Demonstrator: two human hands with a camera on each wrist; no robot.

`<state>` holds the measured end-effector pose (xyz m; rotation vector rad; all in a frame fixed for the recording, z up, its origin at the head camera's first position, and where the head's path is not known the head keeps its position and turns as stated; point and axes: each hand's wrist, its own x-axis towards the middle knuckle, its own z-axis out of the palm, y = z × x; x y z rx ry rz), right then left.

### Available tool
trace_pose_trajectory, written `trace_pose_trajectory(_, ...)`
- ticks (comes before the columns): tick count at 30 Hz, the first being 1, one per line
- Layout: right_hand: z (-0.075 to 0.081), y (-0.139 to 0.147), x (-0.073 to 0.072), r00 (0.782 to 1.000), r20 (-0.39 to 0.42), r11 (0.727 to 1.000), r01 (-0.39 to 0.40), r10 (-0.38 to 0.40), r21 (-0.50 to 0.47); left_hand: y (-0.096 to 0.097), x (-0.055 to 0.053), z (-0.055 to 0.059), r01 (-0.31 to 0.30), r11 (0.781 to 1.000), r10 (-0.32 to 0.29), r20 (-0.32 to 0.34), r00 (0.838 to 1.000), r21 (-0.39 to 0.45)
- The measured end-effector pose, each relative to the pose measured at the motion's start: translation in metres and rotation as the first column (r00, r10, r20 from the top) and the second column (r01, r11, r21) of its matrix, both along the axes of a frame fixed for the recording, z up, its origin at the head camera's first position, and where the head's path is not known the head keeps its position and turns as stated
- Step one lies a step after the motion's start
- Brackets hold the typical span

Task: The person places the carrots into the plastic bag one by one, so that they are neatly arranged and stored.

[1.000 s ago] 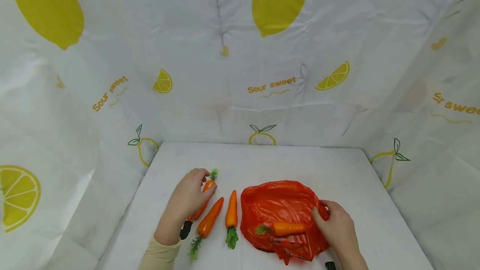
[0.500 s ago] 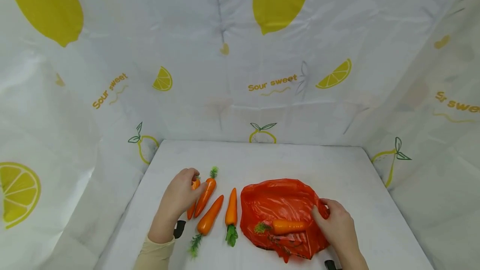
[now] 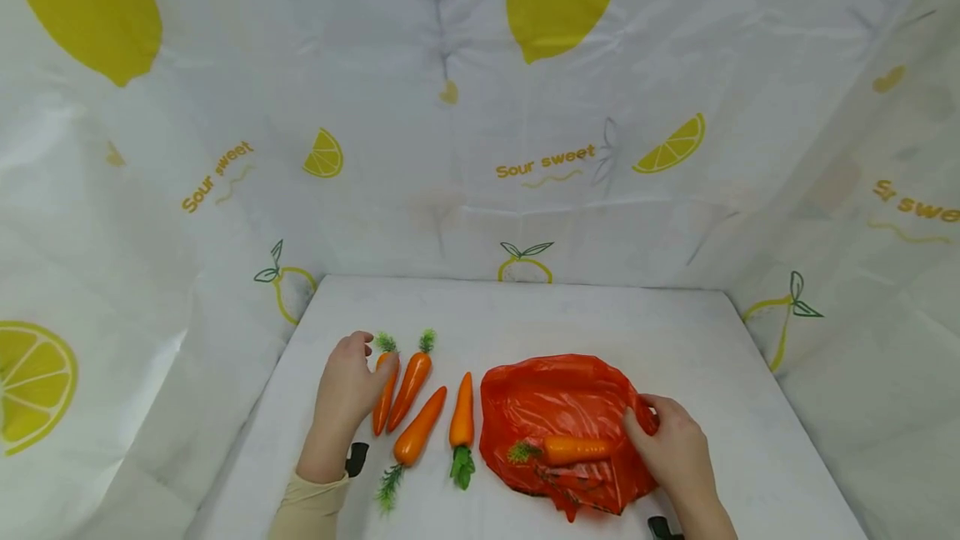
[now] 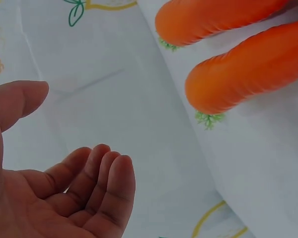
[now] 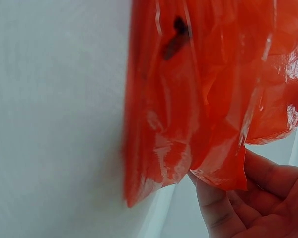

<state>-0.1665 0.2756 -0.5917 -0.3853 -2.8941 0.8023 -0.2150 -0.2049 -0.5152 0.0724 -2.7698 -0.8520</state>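
Observation:
My left hand (image 3: 348,382) hovers at the left edge of a row of carrots, thumb apart from its bent fingers and nothing between them. The leftmost carrot (image 3: 386,390) lies just beside that thumb, green top pointing away, with a second carrot (image 3: 411,386) alongside it. In the left wrist view the palm (image 4: 64,213) is bare. My right hand (image 3: 678,444) pinches the right rim of a red plastic bag (image 3: 551,390), which is spread with its mouth up. One carrot (image 3: 577,450) lies sideways in the bag. The right wrist view shows thumb and fingers (image 5: 268,171) gripping the bag's edge.
Between the left pair and the bag lie a thicker carrot (image 3: 420,432) and a carrot with broad leaves (image 3: 463,415), their tops toward me. The white table (image 3: 600,319) is enclosed by lemon-printed sheeting (image 3: 420,215) at the back and sides.
My left hand has shifted left off the carrots, uncovering the leftmost one. My right hand keeps its grip on the bag's rim, and the bag lies as before.

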Motion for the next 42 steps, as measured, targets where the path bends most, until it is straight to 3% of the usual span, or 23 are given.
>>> trace_pose_trajectory(19,0.000,0.000,0.000,1.000,-0.016,1.000,-0.008,0.008,-0.002,0.002,-0.011,-0.030,-0.079,0.997,0.080,0.043,0.996,-0.023)
trace_pose_trajectory(31,-0.001,0.002,0.001,0.999,-0.048,1.000,-0.002,0.002,0.007,0.001,-0.023,-0.045,-0.086,0.996,0.088,0.099,0.991,-0.026)
trace_pose_trajectory(42,-0.001,0.002,0.001,1.000,-0.025,1.000,-0.004,0.004,0.007,0.002,-0.032,-0.058,-0.079,0.995,0.087,0.157,0.984,-0.058)
